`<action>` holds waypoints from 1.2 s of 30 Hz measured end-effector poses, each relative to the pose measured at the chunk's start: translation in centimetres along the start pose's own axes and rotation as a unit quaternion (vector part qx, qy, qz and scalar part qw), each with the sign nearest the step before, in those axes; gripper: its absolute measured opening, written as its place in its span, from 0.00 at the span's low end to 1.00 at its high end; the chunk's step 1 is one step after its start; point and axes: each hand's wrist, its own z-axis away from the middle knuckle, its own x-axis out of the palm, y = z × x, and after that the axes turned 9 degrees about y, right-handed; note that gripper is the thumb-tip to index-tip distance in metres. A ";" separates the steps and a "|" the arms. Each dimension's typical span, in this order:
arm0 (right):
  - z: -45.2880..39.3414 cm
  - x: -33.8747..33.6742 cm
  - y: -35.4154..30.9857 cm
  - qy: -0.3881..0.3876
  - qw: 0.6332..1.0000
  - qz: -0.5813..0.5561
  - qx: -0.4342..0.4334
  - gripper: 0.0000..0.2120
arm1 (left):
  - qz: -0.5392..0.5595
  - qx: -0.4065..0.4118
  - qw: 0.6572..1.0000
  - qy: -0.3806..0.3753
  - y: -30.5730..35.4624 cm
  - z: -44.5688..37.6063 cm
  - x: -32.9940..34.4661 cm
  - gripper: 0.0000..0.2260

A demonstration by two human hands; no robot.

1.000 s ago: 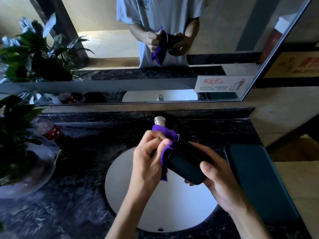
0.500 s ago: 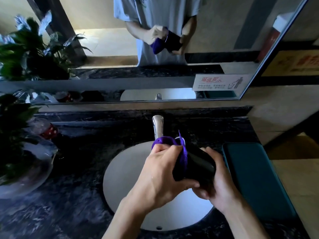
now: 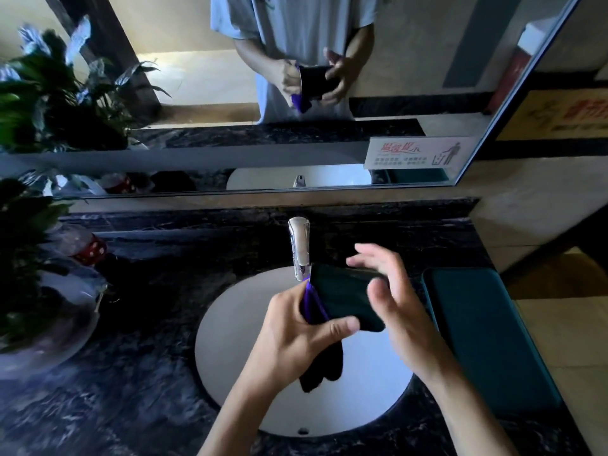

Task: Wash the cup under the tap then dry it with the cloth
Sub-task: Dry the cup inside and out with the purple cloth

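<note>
Well into the drying half, by the look of it — no water running from the tap [image 3: 298, 248], and none visible on the white basin [image 3: 237, 327] below. Dark cup [image 3: 345, 299] held on its side above the basin, just beside the tap's spout, mouth turned toward the left hand [image 3: 296, 337]. Left hand closed around the purple cloth [image 3: 312, 302], thumb pressed along the cup's lower edge, cloth apparently pushed against or into the mouth, with a dark tail hanging down below the hand. Right hand [image 3: 391, 297] spread, fingers apart and blurred, hovering over the cup's far end rather than clamped on it — probably regripping to turn the cup. Whether any finger touches the cup: cannot tell through the blur. Washing judged done, though not provable from here. Left to do, seemingly: finishing the wipe round the inside and the outer wall, then setting the cup down, perhaps on the dark marble counter [image 3: 131, 406].
</note>
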 end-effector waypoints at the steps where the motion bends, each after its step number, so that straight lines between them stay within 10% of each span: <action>1: 0.1 0.1 -0.1 -0.004 0.998 0.030 -0.059 0.32 | 0.016 -0.003 1.000 0.005 0.4 -0.1 0.0 0.09; 5: 0.2 1.1 -0.1 0.093 0.987 0.071 -0.108 0.14 | 0.024 -0.008 0.999 -0.028 0.8 -0.4 0.1 0.09; 11: -0.9 2.8 -0.8 0.076 0.913 -0.128 0.380 0.20 | -0.223 0.038 0.972 -0.057 0.0 -1.4 0.0 0.04; 16: -1.0 2.5 0.0 0.017 0.999 0.016 0.038 0.18 | 0.007 -0.025 1.000 -0.017 -0.8 -1.0 -1.2 0.05; 20: -0.5 3.0 1.6 0.118 0.964 0.151 -0.185 0.14 | 0.060 -0.059 0.996 -0.034 -1.0 -1.0 -0.9 0.11; 23: -1.1 3.7 1.6 0.192 0.978 0.059 -0.047 0.15 | -0.048 -0.042 0.997 -0.040 -0.7 -0.9 -0.3 0.09; 26: -1.8 3.4 1.3 0.112 0.942 -0.108 0.298 0.14 | -0.257 0.053 0.964 -0.034 -1.0 -1.1 0.3 0.07; 28: -1.4 3.0 1.4 0.062 0.913 -0.136 0.379 0.18 | -0.284 0.093 0.953 -0.048 -1.1 -0.9 0.4 0.06; 32: -1.2 2.5 1.9 0.070 0.994 -0.042 0.073 0.22 | -0.052 -0.037 0.998 -0.023 -1.3 -1.2 -0.5 0.09; 36: -0.1 2.3 2.8 0.083 0.968 0.124 -0.199 0.17 | 0.115 -0.089 0.989 -0.008 -1.0 -1.2 -0.4 0.13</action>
